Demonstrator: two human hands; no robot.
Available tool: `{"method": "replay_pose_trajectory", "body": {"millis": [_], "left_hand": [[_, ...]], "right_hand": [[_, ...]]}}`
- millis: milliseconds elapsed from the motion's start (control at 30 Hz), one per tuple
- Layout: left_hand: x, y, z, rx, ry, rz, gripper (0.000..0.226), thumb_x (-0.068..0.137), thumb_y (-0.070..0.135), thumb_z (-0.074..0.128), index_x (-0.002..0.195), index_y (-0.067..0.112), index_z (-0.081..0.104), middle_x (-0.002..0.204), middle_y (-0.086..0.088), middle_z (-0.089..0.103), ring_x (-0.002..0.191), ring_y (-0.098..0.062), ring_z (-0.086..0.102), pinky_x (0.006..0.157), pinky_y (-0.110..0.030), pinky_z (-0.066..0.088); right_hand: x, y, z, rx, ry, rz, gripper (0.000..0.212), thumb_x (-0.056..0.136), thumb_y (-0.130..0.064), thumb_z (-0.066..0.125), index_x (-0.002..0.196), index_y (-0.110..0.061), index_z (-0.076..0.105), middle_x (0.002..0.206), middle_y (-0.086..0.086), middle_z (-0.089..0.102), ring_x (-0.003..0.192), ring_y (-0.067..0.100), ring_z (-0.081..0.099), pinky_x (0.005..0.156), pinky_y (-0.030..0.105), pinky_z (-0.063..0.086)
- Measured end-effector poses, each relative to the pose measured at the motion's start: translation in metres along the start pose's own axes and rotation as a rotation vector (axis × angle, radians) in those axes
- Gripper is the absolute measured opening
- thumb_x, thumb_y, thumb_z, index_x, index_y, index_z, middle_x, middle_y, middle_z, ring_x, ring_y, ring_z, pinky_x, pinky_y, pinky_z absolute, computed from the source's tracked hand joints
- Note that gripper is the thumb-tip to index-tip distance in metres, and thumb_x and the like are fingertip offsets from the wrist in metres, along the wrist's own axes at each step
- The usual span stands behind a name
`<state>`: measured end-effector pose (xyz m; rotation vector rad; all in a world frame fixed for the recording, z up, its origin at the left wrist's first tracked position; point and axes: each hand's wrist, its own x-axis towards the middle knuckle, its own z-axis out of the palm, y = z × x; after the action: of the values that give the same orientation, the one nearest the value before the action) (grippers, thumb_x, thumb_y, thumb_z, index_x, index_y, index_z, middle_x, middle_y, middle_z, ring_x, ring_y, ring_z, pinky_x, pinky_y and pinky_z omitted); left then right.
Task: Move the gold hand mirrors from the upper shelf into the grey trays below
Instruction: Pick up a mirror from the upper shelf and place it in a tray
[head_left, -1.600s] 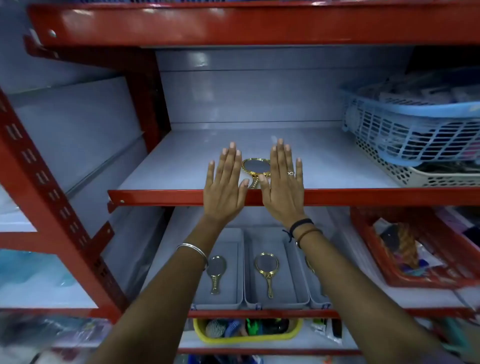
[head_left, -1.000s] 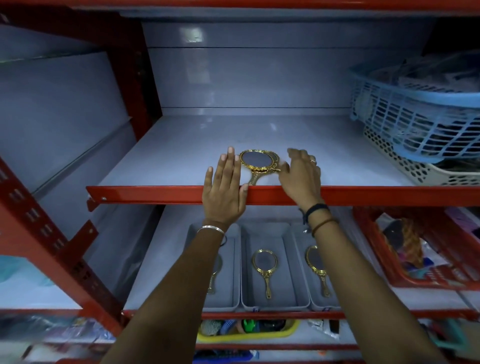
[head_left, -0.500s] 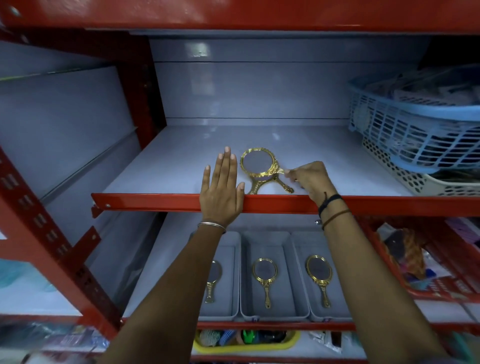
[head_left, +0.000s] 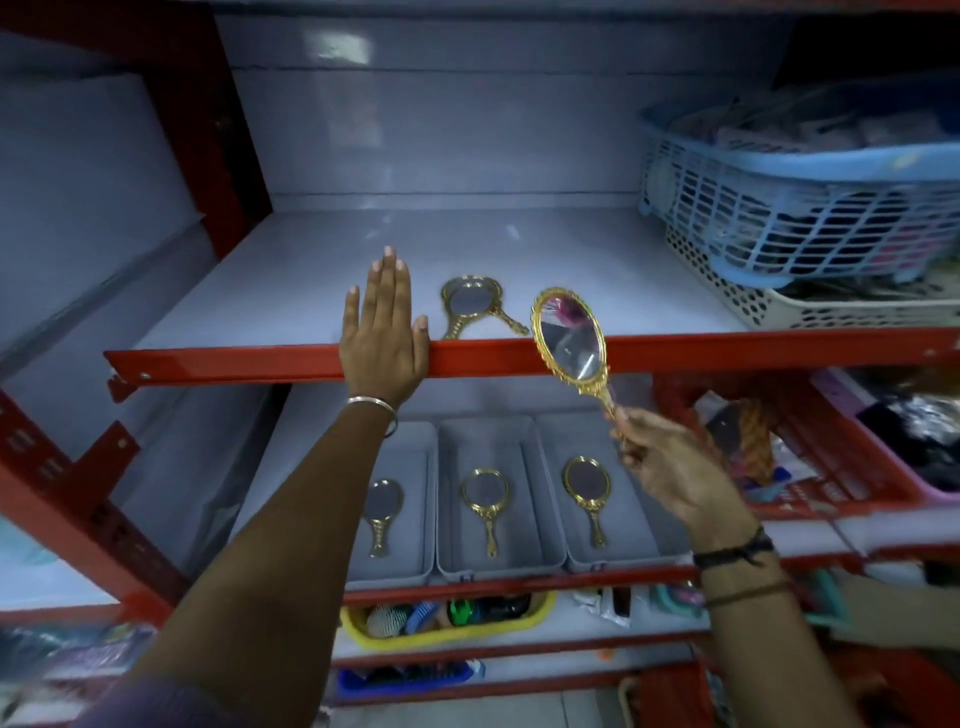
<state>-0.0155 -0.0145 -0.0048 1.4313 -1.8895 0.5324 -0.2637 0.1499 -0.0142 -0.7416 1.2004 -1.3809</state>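
My right hand (head_left: 670, 467) grips the handle of a gold hand mirror (head_left: 570, 340), held upright in the air in front of the upper shelf's red edge (head_left: 234, 364). Two more gold mirrors (head_left: 474, 304) lie stacked on the upper shelf, handles splayed toward the edge. My left hand (head_left: 382, 338) rests flat, fingers together, on the shelf edge just left of them. Below stand three grey trays side by side: the left tray (head_left: 415, 447), middle tray (head_left: 452, 551) and right tray (head_left: 639, 540). Each holds one gold mirror (head_left: 382, 512) (head_left: 485, 501) (head_left: 586, 488).
A blue slotted basket (head_left: 779, 218) sits in a white basket (head_left: 831, 306) at the upper shelf's right. A red basket (head_left: 852, 488) of goods stands right of the trays. A yellow tub (head_left: 447, 631) of brushes is one shelf lower. A red upright (head_left: 67, 483) stands at left.
My right hand pinched one mirror's handle on the upper shelf, lifted it off and drew it out and down to the right. My left hand stayed flat on the shelf edge.
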Motion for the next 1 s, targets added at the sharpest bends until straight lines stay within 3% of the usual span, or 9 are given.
{"method": "replay_pose_trajectory", "body": {"millis": [67, 133, 233, 300, 467, 600, 700, 833, 1000], "left_hand": [[0.001, 0.000, 0.000, -0.004, 0.009, -0.003, 0.062, 0.092, 0.032, 0.022, 0.147, 0.003, 0.024, 0.156, -0.013, 0.027, 0.144, -0.024, 0.026, 0.118, -0.039, 0.014], [0.000, 0.000, 0.001, -0.001, 0.001, -0.003, 0.062, 0.092, 0.032, 0.022, 0.147, 0.003, 0.024, 0.156, -0.013, 0.027, 0.145, -0.024, 0.025, 0.118, -0.041, 0.016], [-0.001, 0.001, 0.003, 0.008, -0.002, -0.011, 0.062, 0.093, 0.032, 0.021, 0.148, 0.004, 0.022, 0.157, -0.013, 0.025, 0.146, -0.023, 0.023, 0.119, -0.040, 0.016], [-0.001, 0.001, 0.004, 0.004, 0.002, -0.019, 0.062, 0.093, 0.031, 0.020, 0.147, 0.003, 0.022, 0.156, -0.014, 0.025, 0.145, -0.024, 0.024, 0.119, -0.040, 0.016], [0.000, 0.001, 0.005, 0.008, 0.028, -0.018, 0.061, 0.093, 0.031, 0.020, 0.147, 0.002, 0.024, 0.155, -0.015, 0.028, 0.145, -0.024, 0.025, 0.118, -0.040, 0.019], [0.000, 0.000, 0.008, 0.006, 0.052, -0.007, 0.061, 0.093, 0.031, 0.020, 0.146, 0.002, 0.026, 0.154, -0.015, 0.030, 0.144, -0.025, 0.026, 0.118, -0.040, 0.020], [0.000, -0.001, 0.009, 0.013, 0.060, -0.008, 0.061, 0.093, 0.031, 0.020, 0.146, 0.002, 0.026, 0.154, -0.015, 0.030, 0.144, -0.024, 0.026, 0.118, -0.040, 0.019], [0.000, -0.001, 0.009, 0.011, 0.052, -0.013, 0.061, 0.093, 0.031, 0.021, 0.146, 0.002, 0.026, 0.154, -0.015, 0.030, 0.144, -0.024, 0.027, 0.118, -0.040, 0.019], [0.001, -0.002, 0.006, 0.006, 0.031, -0.010, 0.060, 0.092, 0.030, 0.023, 0.145, 0.002, 0.028, 0.153, -0.015, 0.032, 0.143, -0.024, 0.029, 0.119, -0.032, 0.011]], "right_hand": [[-0.010, 0.024, -0.022, -0.049, 0.055, 0.070, 0.005, 0.078, -0.017, 0.066, 0.074, -0.015, 0.067, 0.055, -0.011, 0.065, 0.060, 0.004, 0.051, 0.056, 0.017, 0.038], [-0.016, 0.050, -0.046, -0.107, 0.119, 0.149, 0.016, 0.089, -0.013, 0.056, 0.078, -0.016, 0.066, 0.061, -0.011, 0.064, 0.062, 0.006, 0.047, 0.057, 0.020, 0.032], [-0.011, 0.084, -0.069, -0.171, 0.261, 0.274, 0.012, 0.090, -0.016, 0.058, 0.093, -0.010, 0.068, 0.072, -0.003, 0.061, 0.046, 0.004, 0.036, 0.038, 0.014, 0.031], [0.003, 0.104, -0.076, -0.184, 0.358, 0.331, 0.023, 0.089, -0.012, 0.059, 0.109, -0.002, 0.065, 0.066, -0.002, 0.063, 0.033, 0.002, 0.034, 0.028, 0.011, 0.028], [0.056, 0.135, -0.073, -0.240, 0.447, 0.432, 0.033, 0.092, -0.003, 0.053, 0.123, 0.006, 0.057, 0.064, 0.003, 0.044, 0.053, 0.011, 0.033, 0.044, 0.017, 0.038], [0.090, 0.156, -0.082, -0.363, 0.481, 0.514, 0.028, 0.089, 0.001, 0.055, 0.113, 0.014, 0.060, 0.051, 0.005, 0.045, 0.048, 0.013, 0.029, 0.038, 0.020, 0.032], [0.103, 0.169, -0.090, -0.394, 0.483, 0.544, 0.010, 0.087, -0.001, 0.059, 0.087, 0.004, 0.068, 0.052, 0.005, 0.045, 0.045, 0.012, 0.032, 0.030, 0.014, 0.028], [0.104, 0.160, -0.087, -0.670, 0.461, 0.550, 0.033, 0.089, -0.017, 0.059, 0.057, -0.013, 0.052, 0.055, 0.002, 0.046, 0.049, 0.015, 0.042, 0.044, 0.024, 0.033], [0.072, 0.106, -0.053, -0.900, 0.471, 0.296, 0.028, 0.080, -0.018, 0.061, 0.055, -0.008, 0.052, 0.067, 0.013, 0.058, 0.065, 0.024, 0.055, 0.061, 0.027, 0.037]]}}
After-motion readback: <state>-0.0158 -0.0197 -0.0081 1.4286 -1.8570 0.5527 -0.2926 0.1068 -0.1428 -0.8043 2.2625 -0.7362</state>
